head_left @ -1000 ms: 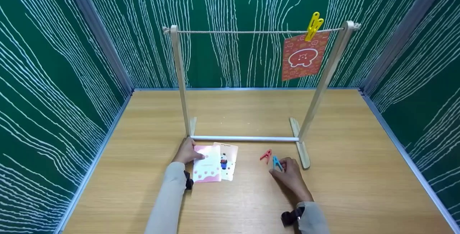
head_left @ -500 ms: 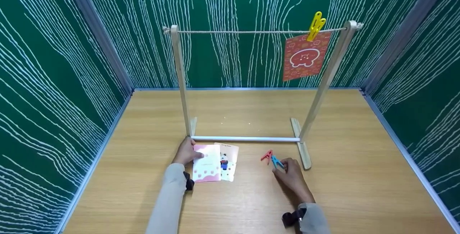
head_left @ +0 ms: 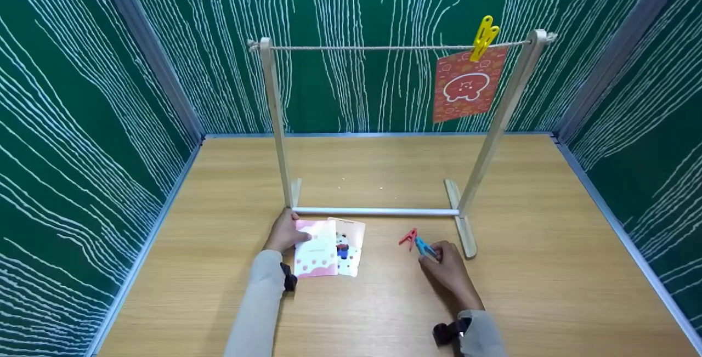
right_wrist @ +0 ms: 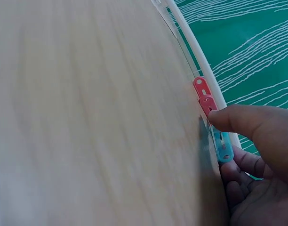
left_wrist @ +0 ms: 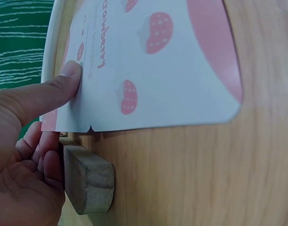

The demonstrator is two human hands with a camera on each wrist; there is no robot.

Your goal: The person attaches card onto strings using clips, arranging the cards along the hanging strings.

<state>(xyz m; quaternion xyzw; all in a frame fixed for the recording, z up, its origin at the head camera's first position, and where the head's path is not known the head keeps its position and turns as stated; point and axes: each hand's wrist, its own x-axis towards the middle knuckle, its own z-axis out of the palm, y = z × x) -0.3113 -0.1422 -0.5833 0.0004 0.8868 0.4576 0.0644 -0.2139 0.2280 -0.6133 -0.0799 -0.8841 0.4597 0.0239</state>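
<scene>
In the head view my left hand (head_left: 283,232) pinches the left edge of a white and pink strawberry card (head_left: 317,261). The left wrist view has the thumb on top of this card (left_wrist: 158,89) and the other fingers at or under its edge. A second card with a small cartoon figure (head_left: 352,247) lies partly beneath it on the right. My right hand (head_left: 449,269) pinches a blue clothespin (head_left: 424,247) between thumb and fingers, low over the table. Just left of it is a red clothespin (head_left: 408,238); in the right wrist view the blue clothespin (right_wrist: 224,148) partly hides behind my thumb.
A wooden stand with a left post (head_left: 277,121) and right post (head_left: 502,115) carries a rope (head_left: 356,48). From the rope a red card (head_left: 466,106) hangs by a yellow clothespin (head_left: 483,39). A white bar (head_left: 378,211) joins the stand's feet. Green walls (head_left: 378,94) enclose the table.
The blue clothespin has turned in my right hand, and its two legs now appear closer together. That hand has shifted slightly right. My left hand stays on the strawberry card.
</scene>
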